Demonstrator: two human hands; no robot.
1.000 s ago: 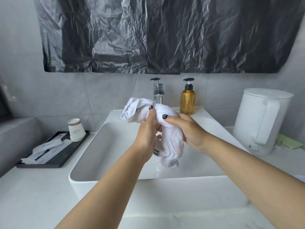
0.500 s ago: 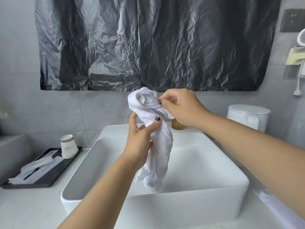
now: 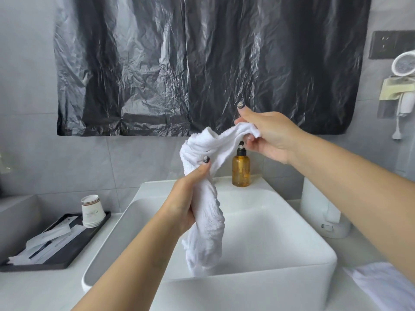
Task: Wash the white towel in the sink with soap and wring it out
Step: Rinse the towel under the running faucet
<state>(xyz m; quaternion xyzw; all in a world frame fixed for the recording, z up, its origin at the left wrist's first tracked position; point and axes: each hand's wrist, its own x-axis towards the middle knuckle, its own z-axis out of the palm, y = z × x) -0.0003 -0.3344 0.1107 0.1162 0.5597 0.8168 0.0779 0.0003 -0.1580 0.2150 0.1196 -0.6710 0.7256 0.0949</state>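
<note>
The white towel (image 3: 207,212) hangs twisted above the white rectangular sink (image 3: 258,277). My left hand (image 3: 186,198) grips its middle, thumb pressed on the bunched top. My right hand (image 3: 267,135) pinches an upper corner and holds it out to the right, above the amber soap bottle (image 3: 241,168) with a black pump on the sink's back ledge. The towel's lower end dangles into the basin. The tap is hidden behind the towel.
A black tray (image 3: 67,250) with stacked paper cups (image 3: 91,211) and wrapped sachets sits on the counter at left. A white kettle (image 3: 323,218) stands right of the sink. White cloth (image 3: 381,286) lies at lower right. Black plastic sheeting (image 3: 202,63) covers the wall; a hair dryer (image 3: 404,86) hangs at far right.
Both hands have lifted the towel from low in front of the tap. My right hand has pulled a top corner out to the right, unrolling the bundle. The view has tilted up.
</note>
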